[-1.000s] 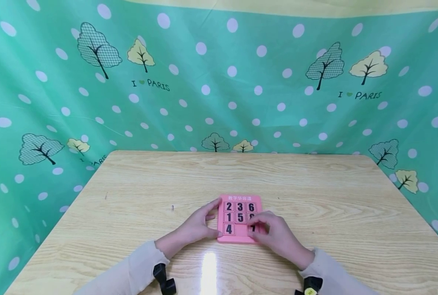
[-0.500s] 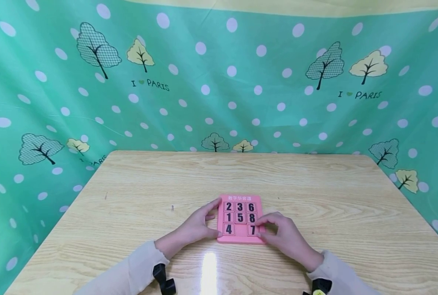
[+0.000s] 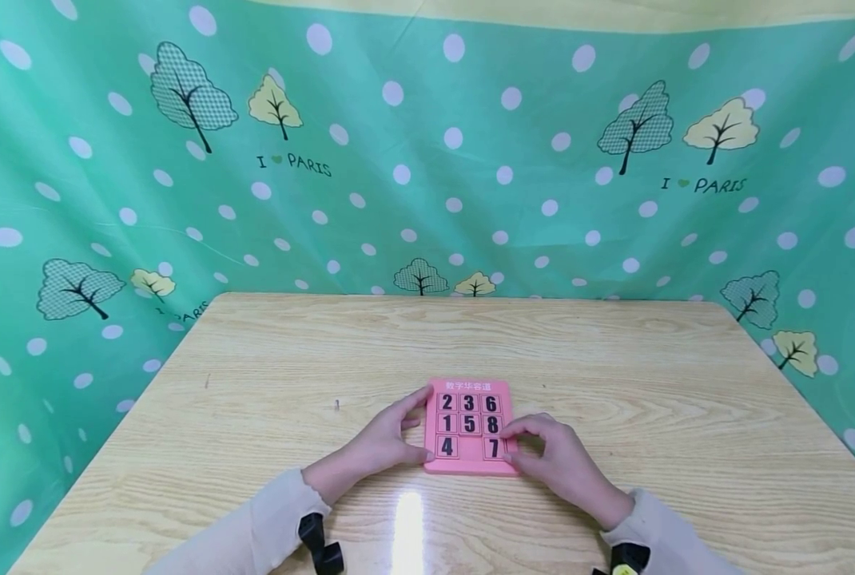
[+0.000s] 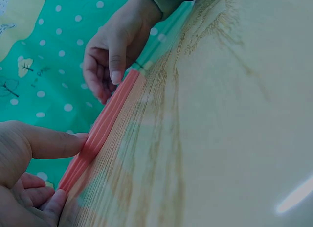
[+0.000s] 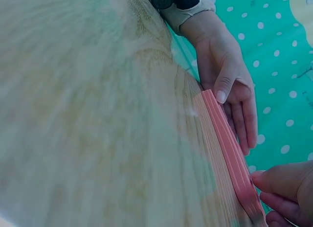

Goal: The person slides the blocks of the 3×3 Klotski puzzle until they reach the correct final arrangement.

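Note:
A pink number slide puzzle (image 3: 471, 468) lies flat on the table. Its rows read 2, 3, 6, then 1, 5, 8; below are tile 4 (image 3: 447, 447), a gap in the middle and tile 7 (image 3: 493, 448). My left hand (image 3: 384, 439) holds the puzzle's left side, index finger near the top corner, thumb near the bottom one. On the right side, my right hand (image 3: 557, 459) rests its index fingertip and thumb at the frame's edge, beside tiles 8 and 7. Both wrist views show the puzzle edge-on, its tiles hidden.
The wooden table (image 3: 312, 343) spreads around the puzzle, with a bright light reflection (image 3: 408, 531) in front. A green dotted curtain (image 3: 427, 160) hangs behind the table and at its sides. Dark wrist cameras sit at both sleeves.
My right hand has drawn back to the right, from over tiles 8 and 7 to the puzzle's right edge, uncovering both. The left hand and the tiles keep their places.

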The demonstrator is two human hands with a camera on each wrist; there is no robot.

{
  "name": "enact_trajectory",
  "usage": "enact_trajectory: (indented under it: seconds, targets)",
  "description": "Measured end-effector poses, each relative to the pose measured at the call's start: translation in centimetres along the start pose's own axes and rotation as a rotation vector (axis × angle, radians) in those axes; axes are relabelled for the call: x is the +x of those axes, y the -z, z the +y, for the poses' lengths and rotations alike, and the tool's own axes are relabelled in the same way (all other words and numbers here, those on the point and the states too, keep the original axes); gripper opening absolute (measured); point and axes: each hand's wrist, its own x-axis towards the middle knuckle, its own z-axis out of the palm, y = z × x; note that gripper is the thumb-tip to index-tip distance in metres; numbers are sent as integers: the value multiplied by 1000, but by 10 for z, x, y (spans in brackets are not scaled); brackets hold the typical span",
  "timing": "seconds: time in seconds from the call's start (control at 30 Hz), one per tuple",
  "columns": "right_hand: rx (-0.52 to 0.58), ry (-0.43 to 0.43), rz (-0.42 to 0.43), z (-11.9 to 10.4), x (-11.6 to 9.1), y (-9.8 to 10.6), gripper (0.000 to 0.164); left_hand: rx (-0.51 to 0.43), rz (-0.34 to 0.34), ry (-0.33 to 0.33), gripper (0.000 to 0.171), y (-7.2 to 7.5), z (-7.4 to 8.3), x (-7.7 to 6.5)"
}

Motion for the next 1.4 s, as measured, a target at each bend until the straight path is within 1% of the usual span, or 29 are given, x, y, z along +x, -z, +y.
enact_trajectory:
  seconds: [0.2,0.5,0.63,1.13,1.4]
  targets:
    - [-1,-12,3,1,0,0,30,-1,-4,-4,96,0,-1,1]
    - [-9,27,16,2,-3,2,28,-5,-7,-6,97,0,-2,1]
    - [4,36,15,2,-4,3,27,4,-6,-5,97,0,-2,2]
    - [63,-19,5,-1,-4,2,23,-7,1,2,97,0,3,1]
    - [41,-8,-8,-1,-3,-2,23,-10,0,5,98,1,4,-1]
